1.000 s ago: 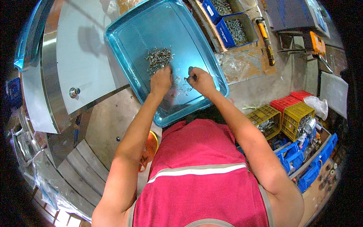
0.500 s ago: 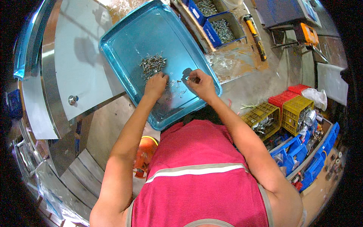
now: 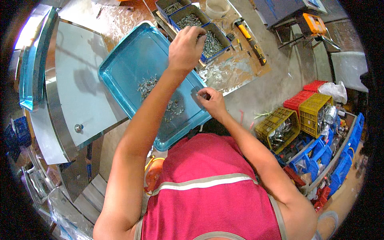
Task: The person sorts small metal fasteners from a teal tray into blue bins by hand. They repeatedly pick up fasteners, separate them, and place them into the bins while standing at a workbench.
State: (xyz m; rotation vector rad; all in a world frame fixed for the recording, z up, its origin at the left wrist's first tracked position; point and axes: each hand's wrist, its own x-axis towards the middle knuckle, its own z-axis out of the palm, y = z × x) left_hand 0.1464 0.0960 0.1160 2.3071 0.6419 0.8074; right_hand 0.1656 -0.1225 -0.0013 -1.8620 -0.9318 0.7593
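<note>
A blue metal tray (image 3: 120, 60) lies in front of me, with a pile of small screws (image 3: 147, 87) in it. Several loose small metal pieces (image 3: 173, 109) are scattered nearer me. My left hand (image 3: 186, 48) reaches over the tray's far right side to the blue bins. Its fingers are closed together beside the nearest bin of screws (image 3: 213, 45); whatever they hold is hidden. Above the tray's right rim is my right hand (image 3: 212, 103), fingers curled in a pinch on something I cannot make out.
More metal parts fill another blue bin (image 3: 188, 21) behind, near a clear round tub (image 3: 217, 9). A yellow-and-black cutter-like tool (image 3: 251, 42) lies on the worktable. Yellow crates (image 3: 278, 130) and blue parts bins (image 3: 314, 158) stand to my right. A white panel (image 3: 86, 76) spans the left.
My left hand has moved from the screw pile up and right to the bins. My right hand stays near the tray's right edge, still pinched. The view has shifted slightly.
</note>
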